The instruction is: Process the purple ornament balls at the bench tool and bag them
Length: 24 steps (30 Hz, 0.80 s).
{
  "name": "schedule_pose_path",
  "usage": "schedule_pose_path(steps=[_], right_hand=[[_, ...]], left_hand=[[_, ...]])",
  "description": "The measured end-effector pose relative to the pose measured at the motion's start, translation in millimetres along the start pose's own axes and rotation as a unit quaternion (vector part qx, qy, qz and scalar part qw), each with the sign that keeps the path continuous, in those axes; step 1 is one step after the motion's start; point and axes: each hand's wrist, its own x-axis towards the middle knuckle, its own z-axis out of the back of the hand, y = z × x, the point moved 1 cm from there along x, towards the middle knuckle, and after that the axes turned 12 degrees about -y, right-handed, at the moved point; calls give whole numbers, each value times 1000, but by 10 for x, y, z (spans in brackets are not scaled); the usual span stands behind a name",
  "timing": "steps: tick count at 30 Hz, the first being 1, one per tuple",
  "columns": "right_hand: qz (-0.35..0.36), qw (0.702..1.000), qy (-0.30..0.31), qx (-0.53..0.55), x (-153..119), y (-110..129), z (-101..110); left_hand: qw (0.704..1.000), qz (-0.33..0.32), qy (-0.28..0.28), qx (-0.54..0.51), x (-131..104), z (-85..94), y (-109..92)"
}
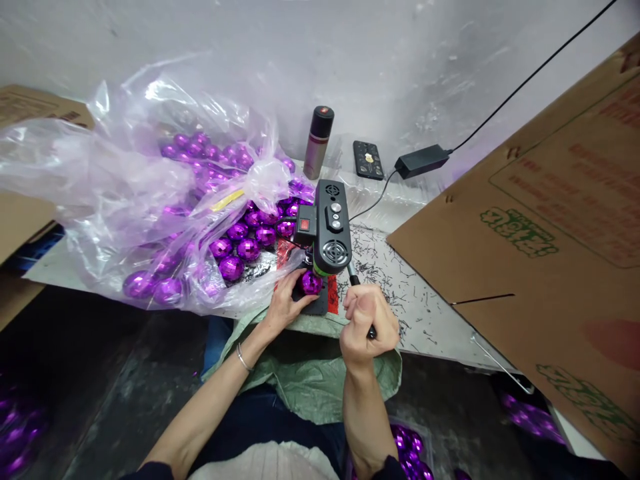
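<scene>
My left hand (289, 300) grips a shiny purple faceted ball (311, 283) between thumb and fingers, under the head of a small black bench press (333, 223). A green ring shows at the underside of that head, just above the ball. My right hand (369, 320) is wrapped in a fist round the black-handled lever (354, 277) at the press's right side. Beneath the ball lies the dark base (316, 307) of the press, partly hidden by my left hand. A box with a red switch (305, 225) sits on the machine's left side.
Many purple balls (249, 249) spill from a clear plastic bag (120, 193) at left. A spray can (319, 143), a phone (368, 160) and a power adapter (423, 161) stand behind. Black scraps litter the table (415, 313); a large carton (540, 233) closes off the right.
</scene>
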Motion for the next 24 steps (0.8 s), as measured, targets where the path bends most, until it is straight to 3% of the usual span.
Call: schedule_pose_path(steps=[5, 11, 24], right_hand=[[41, 999, 14, -29, -260, -175, 48], [88, 995, -34, -35, -612, -425, 21], [46, 996, -55, 45, -742, -544, -34]], left_hand=[[1000, 20, 7, -12, -2, 5, 8], [999, 17, 1, -29, 1, 3, 5], [999, 20, 1, -42, -9, -46, 48]])
